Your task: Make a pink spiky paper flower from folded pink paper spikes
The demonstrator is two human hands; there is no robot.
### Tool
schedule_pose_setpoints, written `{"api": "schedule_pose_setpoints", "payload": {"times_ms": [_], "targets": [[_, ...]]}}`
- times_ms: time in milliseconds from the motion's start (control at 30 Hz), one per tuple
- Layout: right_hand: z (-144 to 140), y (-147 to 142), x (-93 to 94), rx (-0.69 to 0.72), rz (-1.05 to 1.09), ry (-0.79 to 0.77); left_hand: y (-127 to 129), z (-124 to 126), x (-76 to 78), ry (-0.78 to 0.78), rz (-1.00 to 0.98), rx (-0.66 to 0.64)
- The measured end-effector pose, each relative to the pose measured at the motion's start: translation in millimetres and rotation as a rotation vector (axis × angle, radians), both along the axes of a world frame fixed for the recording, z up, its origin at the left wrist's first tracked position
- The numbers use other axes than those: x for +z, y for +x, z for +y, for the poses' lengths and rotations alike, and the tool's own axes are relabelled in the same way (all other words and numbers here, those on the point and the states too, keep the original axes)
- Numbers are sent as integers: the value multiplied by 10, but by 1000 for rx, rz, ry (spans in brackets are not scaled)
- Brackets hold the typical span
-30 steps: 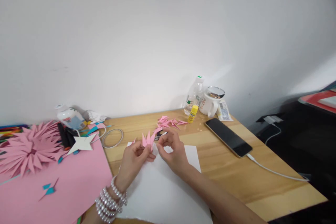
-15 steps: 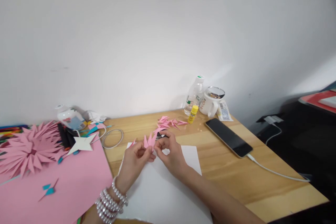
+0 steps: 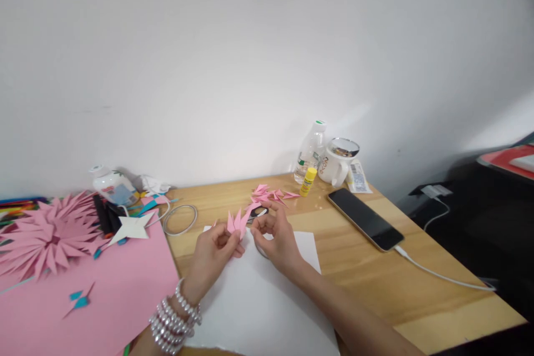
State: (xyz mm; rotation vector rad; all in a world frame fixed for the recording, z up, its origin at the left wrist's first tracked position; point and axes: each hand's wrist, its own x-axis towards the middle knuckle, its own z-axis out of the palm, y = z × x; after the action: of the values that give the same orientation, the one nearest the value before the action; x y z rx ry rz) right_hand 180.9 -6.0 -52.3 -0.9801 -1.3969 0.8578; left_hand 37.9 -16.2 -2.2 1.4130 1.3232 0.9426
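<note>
Just by the sheet's (image 3: 267, 311) far edge, left hand (image 3: 217, 248) pinches spikes (image 3: 236, 222), right hand (image 3: 276, 242) curls beside, any pinch unclear, wood (image 3: 375, 278) stretching rightward

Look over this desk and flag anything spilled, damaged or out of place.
One thing: the white sheet has a near edge that looks ragged, perhaps torn, unlike its straight right edge. I see no spill, and the pink folded paper in the left hand shows no obvious damage.

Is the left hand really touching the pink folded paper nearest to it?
Touching. The head view shows the left hand pinching the pink folded paper, thumb over its lower part.
</note>
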Motion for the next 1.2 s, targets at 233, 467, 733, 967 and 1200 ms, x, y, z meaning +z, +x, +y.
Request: {"api": "schedule_pose_setpoints", "payload": {"times_ms": [233,467,733,967,1200], "targets": [[-55,-10,24,-24,-67,114,11,-3,-1,-56,-45,13],[-24,-4,26,16,67,56,-16,22,-23,-79,-103,-94],[68,18,39,162,331,-307,-13,-15,7,-40,-196,-67],[55,31,-1,-53,191,-67,-106,53,78,68,-254,339],[21,120,119,-397,168,146,-158,132,-21,36,-319,362]]}}
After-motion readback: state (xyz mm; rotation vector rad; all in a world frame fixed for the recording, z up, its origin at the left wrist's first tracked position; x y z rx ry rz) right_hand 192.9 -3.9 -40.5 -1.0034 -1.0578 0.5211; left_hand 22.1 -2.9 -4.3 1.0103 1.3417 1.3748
